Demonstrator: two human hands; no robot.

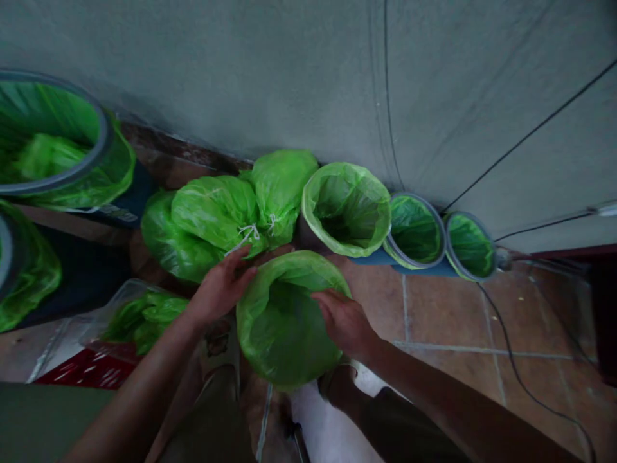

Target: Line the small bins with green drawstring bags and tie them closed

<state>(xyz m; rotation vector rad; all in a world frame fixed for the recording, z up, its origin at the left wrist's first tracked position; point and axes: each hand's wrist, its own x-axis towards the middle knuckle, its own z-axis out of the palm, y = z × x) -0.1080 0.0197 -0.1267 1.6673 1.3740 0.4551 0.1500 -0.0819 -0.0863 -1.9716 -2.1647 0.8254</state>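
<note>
A round bin lined with a green plastic bag [296, 344] stands upright between my feet, its liner folded out over the rim. My right hand [349, 321] reaches over the bin's right rim, fingers curled inward against the liner. At the upper left of the rim is my left hand [224, 283], its fingers outstretched and slightly apart, beside the opening. Just beyond its fingertips lie stuffed green bags [214, 209] tied with white string. Another tied green bag [284, 183] leans by the wall behind them.
Against the wall stand a lined bin [347, 238] and two smaller lined bins [417, 247], [470, 247]. Large blue bins [128, 193] are at left. A clear tray [99, 321] holds green bags. A black cable [511, 360] crosses the tiled floor at right.
</note>
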